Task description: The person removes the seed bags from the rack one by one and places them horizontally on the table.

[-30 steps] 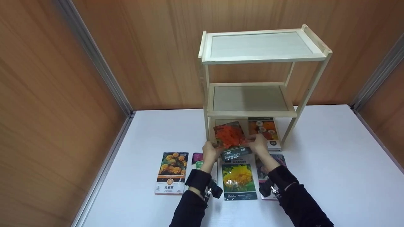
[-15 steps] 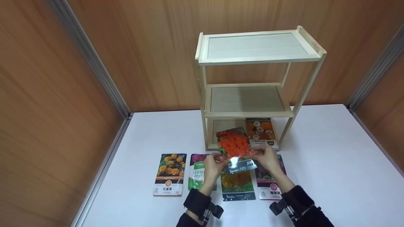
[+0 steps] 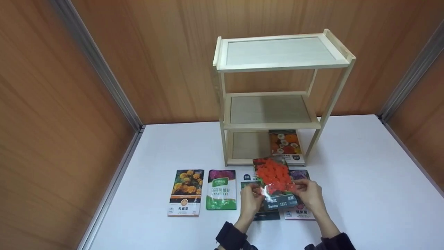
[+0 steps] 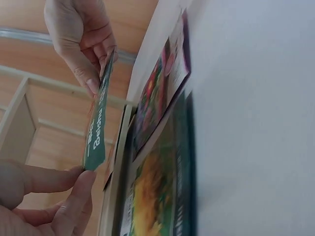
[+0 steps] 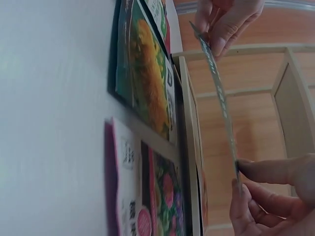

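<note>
Both hands hold a seed packet with red flowers (image 3: 274,175) in the air above the front row of packets. My left hand (image 3: 250,201) pinches its lower left edge between thumb and fingers, and my right hand (image 3: 309,194) pinches the right edge. Below it lies a yellow-flower seed packet (image 4: 150,191), mostly covered in the head view. To its right is a purple-flower seed packet (image 3: 300,212), partly behind the right hand. In the right wrist view the red-flower packet (image 5: 219,93) shows nearly edge-on, apart from the table.
A three-tier wooden shelf (image 3: 272,125) stands behind the packets. On its bottom tier, at the right, lies an orange-and-white-flower packet (image 3: 286,144). A green-and-white packet (image 3: 221,191) and an orange-flower packet (image 3: 185,192) lie on the white table (image 3: 138,222) to the left.
Both hands have drawn the red-flower packet off the shelf's bottom tier, toward the person and to the right. The green-and-white packet is now uncovered.
</note>
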The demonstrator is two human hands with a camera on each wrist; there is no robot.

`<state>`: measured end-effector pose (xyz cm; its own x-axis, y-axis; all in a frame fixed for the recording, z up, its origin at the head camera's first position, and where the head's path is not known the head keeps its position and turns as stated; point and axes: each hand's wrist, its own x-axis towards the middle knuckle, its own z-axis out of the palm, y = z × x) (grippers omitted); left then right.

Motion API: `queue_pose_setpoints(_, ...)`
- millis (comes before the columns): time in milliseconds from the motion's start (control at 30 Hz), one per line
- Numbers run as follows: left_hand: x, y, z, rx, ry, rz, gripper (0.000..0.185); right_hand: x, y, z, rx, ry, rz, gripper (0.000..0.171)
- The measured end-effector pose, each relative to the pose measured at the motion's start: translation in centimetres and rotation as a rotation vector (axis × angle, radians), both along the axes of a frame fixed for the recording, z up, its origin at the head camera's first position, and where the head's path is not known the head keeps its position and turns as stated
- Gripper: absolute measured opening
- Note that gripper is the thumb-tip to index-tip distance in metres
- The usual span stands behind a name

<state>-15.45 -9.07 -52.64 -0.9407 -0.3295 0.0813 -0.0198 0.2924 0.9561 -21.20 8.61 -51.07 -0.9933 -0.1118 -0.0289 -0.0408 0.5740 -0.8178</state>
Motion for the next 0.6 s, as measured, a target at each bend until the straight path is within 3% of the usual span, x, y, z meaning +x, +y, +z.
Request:
queue_pose_setpoints(400,-0.1,5.0,-1.5,-0.045,-0.054,-0.043,0.024,1.1,5.9,-1.9,0.050,-0.157,-0.059,0.035)
queue_pose_setpoints(600,-0.6,7.7,-1.8,-0.067,-0.032,-0.066,0.020,1.3,8.6,-1.9,0.047,-0.216,-0.102,0.037)
